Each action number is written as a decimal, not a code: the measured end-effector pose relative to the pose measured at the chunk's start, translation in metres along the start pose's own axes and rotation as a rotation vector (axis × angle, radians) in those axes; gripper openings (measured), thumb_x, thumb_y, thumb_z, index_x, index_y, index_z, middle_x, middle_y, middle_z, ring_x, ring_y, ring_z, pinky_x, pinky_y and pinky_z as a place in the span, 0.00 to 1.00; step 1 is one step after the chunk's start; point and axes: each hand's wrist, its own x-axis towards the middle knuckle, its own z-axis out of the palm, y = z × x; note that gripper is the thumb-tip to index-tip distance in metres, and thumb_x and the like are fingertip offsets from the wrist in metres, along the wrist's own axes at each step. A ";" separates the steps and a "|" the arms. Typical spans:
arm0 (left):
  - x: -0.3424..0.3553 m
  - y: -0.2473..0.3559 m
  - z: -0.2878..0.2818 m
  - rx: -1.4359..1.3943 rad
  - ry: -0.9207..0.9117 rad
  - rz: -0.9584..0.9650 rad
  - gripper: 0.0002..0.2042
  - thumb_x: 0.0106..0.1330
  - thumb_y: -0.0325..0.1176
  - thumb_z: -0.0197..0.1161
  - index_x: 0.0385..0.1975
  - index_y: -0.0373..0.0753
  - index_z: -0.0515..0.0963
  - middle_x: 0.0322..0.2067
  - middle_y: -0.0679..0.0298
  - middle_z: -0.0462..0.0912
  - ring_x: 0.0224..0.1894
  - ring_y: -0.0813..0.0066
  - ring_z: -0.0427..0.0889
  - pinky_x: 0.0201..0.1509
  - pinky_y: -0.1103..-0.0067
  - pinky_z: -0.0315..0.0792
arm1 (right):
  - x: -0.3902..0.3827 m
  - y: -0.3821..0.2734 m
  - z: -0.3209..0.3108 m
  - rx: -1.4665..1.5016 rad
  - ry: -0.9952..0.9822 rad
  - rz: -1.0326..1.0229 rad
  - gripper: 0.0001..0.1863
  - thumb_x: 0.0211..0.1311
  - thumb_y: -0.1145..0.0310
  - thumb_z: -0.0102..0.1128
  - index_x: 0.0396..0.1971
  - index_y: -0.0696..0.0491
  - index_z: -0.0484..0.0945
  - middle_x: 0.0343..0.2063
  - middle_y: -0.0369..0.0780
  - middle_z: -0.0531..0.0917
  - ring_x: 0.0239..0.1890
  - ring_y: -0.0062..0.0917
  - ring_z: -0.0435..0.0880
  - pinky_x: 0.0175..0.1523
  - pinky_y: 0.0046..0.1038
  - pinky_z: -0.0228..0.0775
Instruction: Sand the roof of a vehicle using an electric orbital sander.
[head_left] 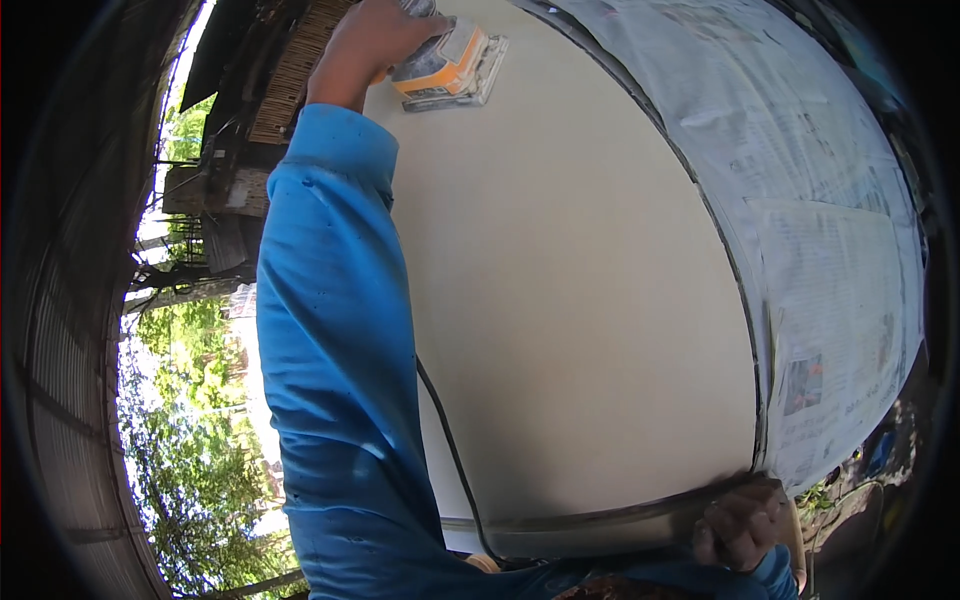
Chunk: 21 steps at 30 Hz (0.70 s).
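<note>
My left hand (372,42) is closed around the top of an orange and grey power sander (445,68), at the far left end of a large cream-coloured panel (570,290). The sander's flat, dusty pad rests against the panel. My left arm stretches forward in a blue sleeve, covering part of the panel's left side. At the near right corner of the panel, my right hand (742,528) is in shadow with its fingers curled. Whether it grips the panel's edge or something else is hidden.
Newspaper sheets (820,290) cover the curved surface right of the panel, beyond a dark seam (722,235). A black cord (450,440) runs from beside my left sleeve over the panel's near edge. Corrugated sheeting (65,380) and trees (190,420) are at the left.
</note>
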 end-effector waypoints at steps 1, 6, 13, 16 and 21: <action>0.012 0.003 0.003 0.091 -0.011 0.037 0.28 0.55 0.46 0.72 0.53 0.35 0.80 0.49 0.42 0.84 0.51 0.47 0.84 0.56 0.64 0.76 | 0.000 0.000 0.000 -0.001 -0.028 0.006 0.08 0.49 0.68 0.67 0.30 0.52 0.80 0.29 0.39 0.77 0.32 0.34 0.78 0.36 0.37 0.71; 0.047 0.000 0.019 0.297 0.207 0.182 0.28 0.55 0.47 0.72 0.51 0.32 0.80 0.47 0.43 0.84 0.51 0.46 0.84 0.55 0.64 0.77 | -0.002 0.005 -0.001 0.033 0.025 -0.035 0.09 0.47 0.66 0.68 0.28 0.51 0.80 0.28 0.37 0.78 0.31 0.32 0.77 0.35 0.36 0.71; 0.064 -0.022 0.005 0.302 -0.152 -0.053 0.33 0.54 0.48 0.73 0.59 0.39 0.77 0.52 0.47 0.84 0.51 0.51 0.85 0.56 0.65 0.78 | -0.001 0.012 0.007 0.066 0.118 -0.070 0.09 0.46 0.65 0.68 0.26 0.52 0.80 0.27 0.37 0.78 0.29 0.29 0.77 0.31 0.33 0.68; 0.052 -0.021 0.014 0.203 -0.008 -0.109 0.37 0.52 0.47 0.75 0.65 0.44 0.73 0.51 0.50 0.85 0.49 0.55 0.88 0.54 0.66 0.80 | 0.004 0.013 0.010 0.076 0.131 -0.098 0.09 0.46 0.66 0.68 0.26 0.53 0.80 0.27 0.37 0.78 0.28 0.28 0.77 0.30 0.32 0.67; 0.067 -0.014 0.026 0.326 0.064 0.000 0.24 0.57 0.46 0.70 0.46 0.33 0.83 0.51 0.44 0.83 0.51 0.46 0.83 0.58 0.63 0.75 | 0.009 0.011 0.008 0.058 0.137 -0.107 0.10 0.44 0.66 0.68 0.26 0.53 0.80 0.26 0.37 0.78 0.26 0.27 0.77 0.28 0.31 0.67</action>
